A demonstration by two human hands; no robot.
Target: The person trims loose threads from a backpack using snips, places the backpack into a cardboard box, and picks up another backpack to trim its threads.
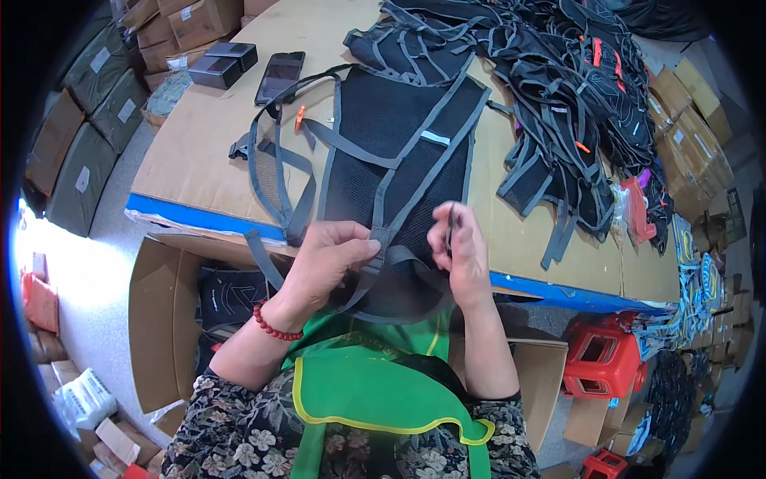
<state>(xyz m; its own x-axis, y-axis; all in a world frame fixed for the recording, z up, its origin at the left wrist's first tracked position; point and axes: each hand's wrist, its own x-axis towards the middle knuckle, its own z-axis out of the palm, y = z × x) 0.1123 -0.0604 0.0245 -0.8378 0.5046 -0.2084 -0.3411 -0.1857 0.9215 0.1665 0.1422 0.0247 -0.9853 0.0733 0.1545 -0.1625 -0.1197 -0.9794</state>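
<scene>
A black mesh backpack panel (375, 112) with grey edging and straps lies across the table's near edge, its lower end hanging toward my green apron. With thumb and fingers, my left hand (335, 247) pinches the grey webbing where the straps meet low on the panel. My right hand (461, 247) is raised just right of the panel, its fingers curled around a small, thin dark tool (452, 227) whose kind I cannot make out. Left of the panel lies a looped shoulder strap (267, 176) with a black buckle (238, 150). An orange clip (300, 118) sits near the strap.
A pile of similar black straps and mesh (558, 104) covers the table's right side. A phone (279, 77) and dark small boxes (223, 65) lie at the far left. An open carton (163, 319) stands below the table edge; a red stool (600, 359) is at right.
</scene>
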